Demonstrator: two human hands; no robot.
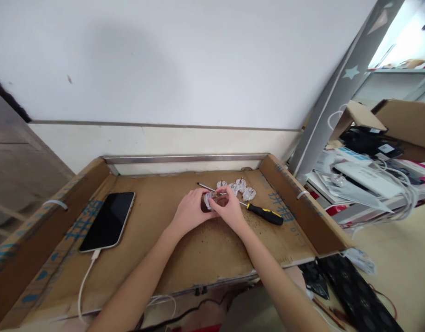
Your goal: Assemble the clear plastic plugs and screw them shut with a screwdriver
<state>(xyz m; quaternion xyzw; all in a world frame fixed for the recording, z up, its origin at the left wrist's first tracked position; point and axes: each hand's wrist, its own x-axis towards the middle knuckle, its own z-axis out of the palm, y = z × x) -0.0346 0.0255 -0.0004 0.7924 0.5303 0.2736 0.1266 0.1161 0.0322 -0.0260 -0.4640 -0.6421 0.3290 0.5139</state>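
Observation:
Both hands meet above the middle of a cardboard-lined tray [153,207]. My left hand [190,211] has its thumb and fingers closed round a small clear plastic plug part [208,200]. From the other side, my right hand [232,210] grips the same part; the fingers cover much of it. Just beyond the right hand lie several clear plug pieces with metal pins [240,185]. A screwdriver [266,214] with a black and yellow handle rests to the right, its shaft running behind the hands and its tip showing at the upper left.
On the left of the tray lies a phone [108,221] with a white charging cable [81,290]. Cardboard walls [298,203] edge the tray, and a white wall [198,64] rises behind. At right, a cluttered shelf [368,184] holds boxes and cables.

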